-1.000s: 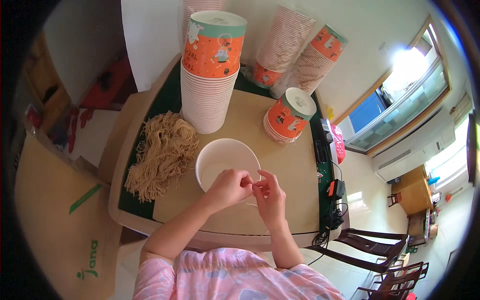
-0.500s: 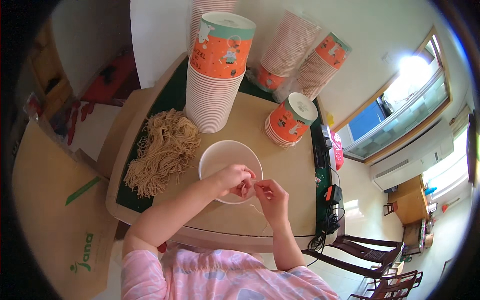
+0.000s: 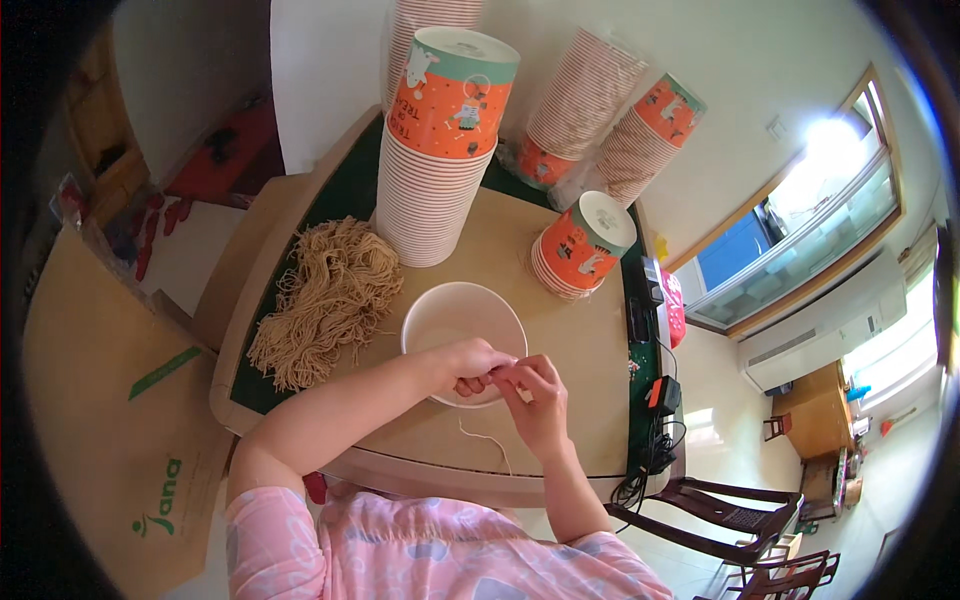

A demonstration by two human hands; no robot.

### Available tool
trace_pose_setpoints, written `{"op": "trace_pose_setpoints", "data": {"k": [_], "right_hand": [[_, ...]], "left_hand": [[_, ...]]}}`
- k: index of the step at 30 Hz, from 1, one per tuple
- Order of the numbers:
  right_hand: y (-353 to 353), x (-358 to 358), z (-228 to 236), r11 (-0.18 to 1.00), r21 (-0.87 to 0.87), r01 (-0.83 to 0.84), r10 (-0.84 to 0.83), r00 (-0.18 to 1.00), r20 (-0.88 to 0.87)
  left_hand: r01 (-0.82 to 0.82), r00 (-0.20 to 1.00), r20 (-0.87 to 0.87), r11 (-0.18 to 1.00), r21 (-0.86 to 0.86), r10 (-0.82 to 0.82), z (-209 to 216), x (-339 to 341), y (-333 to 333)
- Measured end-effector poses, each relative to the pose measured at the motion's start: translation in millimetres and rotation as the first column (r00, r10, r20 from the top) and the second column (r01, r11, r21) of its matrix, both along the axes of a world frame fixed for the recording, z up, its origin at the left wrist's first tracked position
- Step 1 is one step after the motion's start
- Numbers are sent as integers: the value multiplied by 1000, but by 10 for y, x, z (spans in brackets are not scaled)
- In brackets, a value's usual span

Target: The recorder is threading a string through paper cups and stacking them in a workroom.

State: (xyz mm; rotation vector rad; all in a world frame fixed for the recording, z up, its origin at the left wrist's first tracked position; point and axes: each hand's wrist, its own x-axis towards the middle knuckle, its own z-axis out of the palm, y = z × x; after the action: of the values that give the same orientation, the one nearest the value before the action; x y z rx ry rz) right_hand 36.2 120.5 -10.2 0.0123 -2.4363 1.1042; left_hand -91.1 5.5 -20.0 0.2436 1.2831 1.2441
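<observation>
A white round paper tub (image 3: 440,320) stands mouth up on the table. Over its near right rim, my left hand (image 3: 470,366) and my right hand (image 3: 538,400) meet with fingertips pinched together. A thin beige string (image 3: 489,437) trails below them toward the table's near edge; its upper part is hidden by my fingers. Left of the tub lies a loose bundle of beige strings (image 3: 325,300). Behind the tub rises a tall upside-down stack of nested paper tubs (image 3: 435,180), its top one orange and green.
A short stack of orange tubs (image 3: 580,250) stands right of centre. Plastic-wrapped tub stacks (image 3: 585,95) are at the back. Black cables and an adapter (image 3: 663,395) line the right edge. A dark chair (image 3: 720,510) is at lower right, a cardboard box (image 3: 110,400) at left.
My hands have come closer together, fingertips now meeting. The string's loose tail has shifted left and hangs in a different curve. The whole view has moved slightly.
</observation>
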Motion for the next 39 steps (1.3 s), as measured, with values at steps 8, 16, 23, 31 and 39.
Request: {"op": "trace_pose_setpoints", "data": {"k": [8, 16, 23, 31, 39], "right_hand": [[-26, 40, -100, 986, 169, 16, 7, 990, -139], [1, 73, -188, 991, -125, 48, -60, 994, -90], [16, 106, -286, 678, -732, 68, -14, 997, 79], [-9, 109, -381, 561, -827, 51, -81, 997, 7], [-33, 110, -295, 461, -883, 83, -70, 996, 57]], "left_hand": [[23, 991, -130, 1000, -12, -25, -132, -45, 41], [-236, 971, 41, 972, 19, 235, 74, 91, -7], [-191, 866, -391, 928, 320, 313, -44, 288, -104], [11, -102, -959, 964, 264, 264, 132, 610, -245], [66, -348, -930, 992, 103, 120, 198, 638, -267]]}}
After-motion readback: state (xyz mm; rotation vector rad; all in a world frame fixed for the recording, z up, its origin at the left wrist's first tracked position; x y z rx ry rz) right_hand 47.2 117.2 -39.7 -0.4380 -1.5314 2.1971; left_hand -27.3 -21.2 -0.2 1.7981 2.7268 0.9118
